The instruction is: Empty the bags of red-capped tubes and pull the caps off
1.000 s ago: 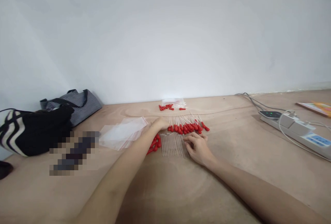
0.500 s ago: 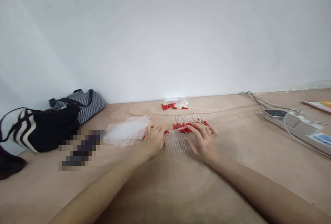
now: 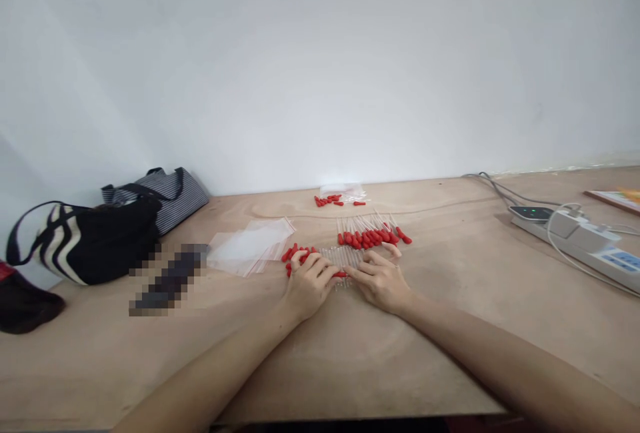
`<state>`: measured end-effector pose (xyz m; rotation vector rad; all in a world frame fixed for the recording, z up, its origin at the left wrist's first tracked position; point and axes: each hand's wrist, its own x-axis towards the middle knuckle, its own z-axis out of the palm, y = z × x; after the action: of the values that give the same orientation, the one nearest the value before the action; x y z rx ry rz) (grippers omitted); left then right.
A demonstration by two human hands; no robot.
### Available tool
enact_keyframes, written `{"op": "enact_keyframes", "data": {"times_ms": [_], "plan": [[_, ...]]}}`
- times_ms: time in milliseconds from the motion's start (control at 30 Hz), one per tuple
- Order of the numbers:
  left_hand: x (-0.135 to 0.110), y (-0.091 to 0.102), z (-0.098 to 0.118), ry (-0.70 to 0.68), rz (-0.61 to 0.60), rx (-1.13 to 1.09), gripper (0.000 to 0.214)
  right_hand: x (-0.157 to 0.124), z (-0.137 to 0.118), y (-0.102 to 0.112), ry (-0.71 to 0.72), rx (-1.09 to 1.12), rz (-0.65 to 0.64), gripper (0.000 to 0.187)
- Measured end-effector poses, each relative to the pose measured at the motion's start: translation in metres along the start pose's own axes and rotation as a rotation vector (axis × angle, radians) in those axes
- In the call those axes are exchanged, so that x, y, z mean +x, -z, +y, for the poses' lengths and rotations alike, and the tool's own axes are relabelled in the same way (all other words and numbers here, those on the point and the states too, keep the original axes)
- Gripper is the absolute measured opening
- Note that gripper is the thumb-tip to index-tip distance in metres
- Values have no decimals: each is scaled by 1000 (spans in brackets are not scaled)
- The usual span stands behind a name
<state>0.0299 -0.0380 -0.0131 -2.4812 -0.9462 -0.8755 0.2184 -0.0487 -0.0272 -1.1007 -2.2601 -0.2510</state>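
Observation:
My left hand and my right hand meet at the table's middle, fingers pinched together over a row of clear glass tubes. Between the fingertips shows a small red rubber cap; the left fingers pinch it, and the right fingers seem to hold a clear tube end against it. A loose heap of red caps lies just beyond my left hand. Farther back is a row of tubes with red caps fitted.
A stack of clear zip bags lies left of the hands. A small bag with red caps sits near the wall. Dark and striped bags stand at the left; a power strip with cables at the right.
My left hand went from the far caps back toward me; both hands drew nearer and came together over the bare tubes, now pinching a red cap between them.

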Motion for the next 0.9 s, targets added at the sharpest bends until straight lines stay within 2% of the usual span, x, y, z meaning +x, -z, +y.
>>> {"op": "enact_keyframes", "data": {"times_ms": [233,367,600,667,767,900], "plan": [[-4,5,3,-55,20,75,17,-4,0,8,25,-2,-22,28],[-4,6,5,-79,-11,74,22,-6,0,11,19,23,-23,27],[-9,5,4,-120,36,38,22,-9,5,17,68,42,-42,25],[-11,8,-2,-72,32,44,22,-11,11,20,37,51,-41,25],[-11,12,-12,102,69,58,18,-11,25,23,-80,55,-6,25],[-4,14,-23,231,70,-137,19,-7,36,20,-236,27,0,27]]}}
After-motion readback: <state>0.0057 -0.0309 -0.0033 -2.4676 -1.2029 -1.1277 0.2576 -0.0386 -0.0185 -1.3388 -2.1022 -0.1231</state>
